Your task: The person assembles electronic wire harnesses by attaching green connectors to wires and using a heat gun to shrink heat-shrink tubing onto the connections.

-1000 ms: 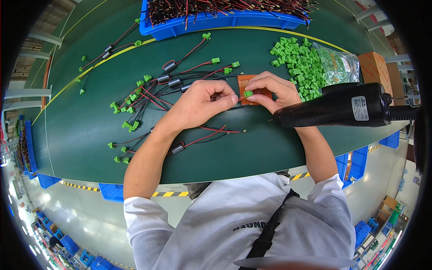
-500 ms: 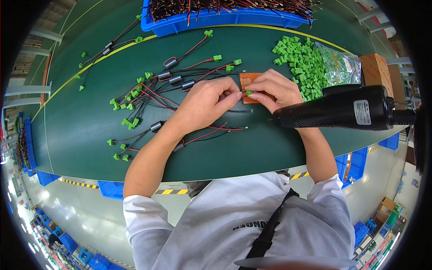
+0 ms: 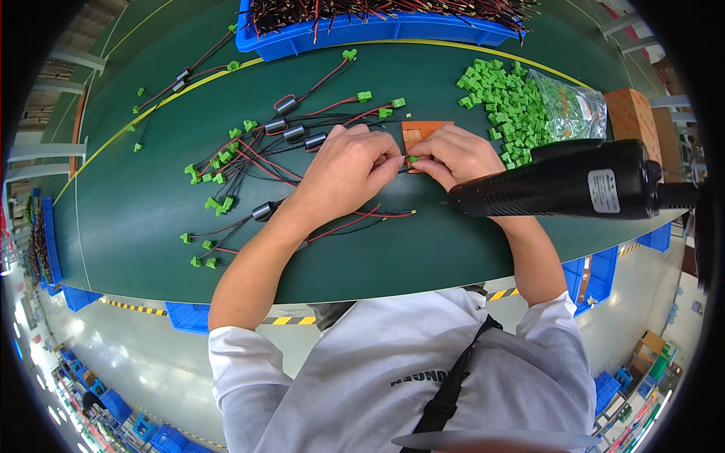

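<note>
My left hand (image 3: 353, 164) is closed in a pinch, its fingertips on a thin wire that is mostly hidden. Fingertip to fingertip with it, my right hand (image 3: 459, 155) pinches a small green terminal block (image 3: 411, 159). Both hands work over an orange-brown block (image 3: 414, 134) on the green table. Left of them lie several red-and-black wire leads with black cylinders (image 3: 294, 134) and green terminal blocks on their ends. Across my right wrist extends a black electric screwdriver (image 3: 559, 181), its tip pointing left; neither hand grips it.
A blue bin (image 3: 393, 32) full of red and black wires stands at the far edge. To the right are a heap of loose green terminal blocks (image 3: 498, 98), a clear plastic bag (image 3: 570, 109) and a cardboard box (image 3: 633, 121). More leads (image 3: 180, 81) lie far left.
My right hand has shifted slightly left with the green terminal block, closer to my left fingertips. The screwdriver has also drifted a little left. My left hand has barely moved.
</note>
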A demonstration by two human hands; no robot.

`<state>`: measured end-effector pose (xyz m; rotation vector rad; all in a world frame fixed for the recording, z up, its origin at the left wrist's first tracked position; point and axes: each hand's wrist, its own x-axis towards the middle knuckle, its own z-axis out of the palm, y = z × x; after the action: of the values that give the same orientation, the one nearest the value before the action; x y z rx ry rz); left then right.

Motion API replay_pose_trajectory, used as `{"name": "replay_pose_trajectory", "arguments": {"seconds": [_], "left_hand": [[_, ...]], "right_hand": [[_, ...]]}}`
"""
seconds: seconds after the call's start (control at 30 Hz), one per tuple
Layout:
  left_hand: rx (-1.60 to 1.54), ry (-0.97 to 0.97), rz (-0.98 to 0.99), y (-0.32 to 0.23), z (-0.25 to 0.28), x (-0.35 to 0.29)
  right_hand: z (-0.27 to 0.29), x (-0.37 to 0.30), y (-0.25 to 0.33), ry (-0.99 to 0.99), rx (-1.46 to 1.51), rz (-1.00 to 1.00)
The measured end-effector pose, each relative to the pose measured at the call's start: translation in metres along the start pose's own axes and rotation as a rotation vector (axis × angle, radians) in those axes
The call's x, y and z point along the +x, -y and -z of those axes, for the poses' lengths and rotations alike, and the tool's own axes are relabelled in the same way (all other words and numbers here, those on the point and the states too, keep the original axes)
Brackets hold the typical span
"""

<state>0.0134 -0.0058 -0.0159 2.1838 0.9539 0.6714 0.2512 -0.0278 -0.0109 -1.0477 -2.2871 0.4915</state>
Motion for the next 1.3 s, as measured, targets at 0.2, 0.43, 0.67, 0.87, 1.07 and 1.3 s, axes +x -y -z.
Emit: {"name": "replay_pose_trajectory", "arguments": {"seconds": [0.2,0.43,0.67,0.87,1.07,1.3], "left_hand": [[0.076,-0.040,-0.047,-0.002,-0.003,0.001],[0.056,0.006,0.046,-0.004,-0.003,0.003],[0.068,0.044,0.028,0.000,-0.003,0.003],[-0.003,0.018,0.040,0.003,-0.003,0.003],[-0.001,0.016,0.052,0.003,-0.004,0.005],[0.005,0.012,0.068,0.003,-0.005,0.005]], "right_hand": [[0.001,0.001,-0.001,0.029,-0.027,-0.019],[0.009,0.001,-0.020,-0.141,0.046,0.127],[0.052,-0.007,0.037,-0.546,1.077,-0.101],[0.040,0.016,0.047,-0.652,0.685,0.016],[0.033,0.036,0.041,-0.616,1.099,0.096],[0.011,0.048,0.039,-0.586,1.083,0.090]]}}
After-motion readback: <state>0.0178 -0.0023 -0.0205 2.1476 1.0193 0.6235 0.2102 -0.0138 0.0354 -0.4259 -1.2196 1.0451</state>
